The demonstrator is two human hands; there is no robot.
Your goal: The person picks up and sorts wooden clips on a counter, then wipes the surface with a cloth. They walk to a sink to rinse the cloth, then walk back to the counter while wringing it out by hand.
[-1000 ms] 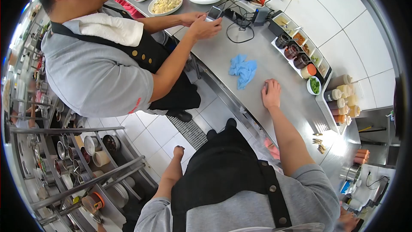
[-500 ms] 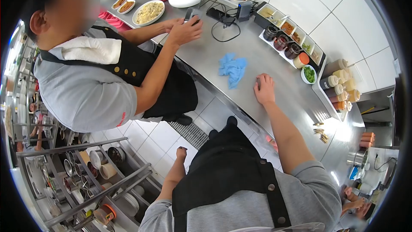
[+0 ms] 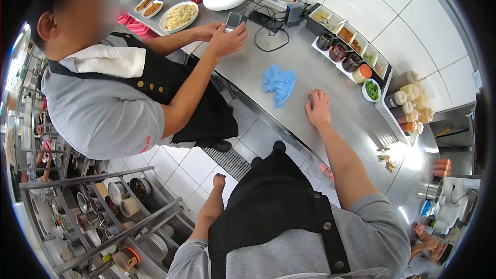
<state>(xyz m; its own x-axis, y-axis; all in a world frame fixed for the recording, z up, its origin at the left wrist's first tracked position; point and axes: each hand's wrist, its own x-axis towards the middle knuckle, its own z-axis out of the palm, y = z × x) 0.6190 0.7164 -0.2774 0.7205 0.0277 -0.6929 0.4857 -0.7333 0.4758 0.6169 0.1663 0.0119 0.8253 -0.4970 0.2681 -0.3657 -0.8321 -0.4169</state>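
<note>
The pale-blue cloth (image 3: 279,86) lies crumpled — deeply creased — near the right hand (image 3: 319,108).

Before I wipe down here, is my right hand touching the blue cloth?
Apart: the head view shows bare steel counter between your right hand and the blue cloth.
</note>
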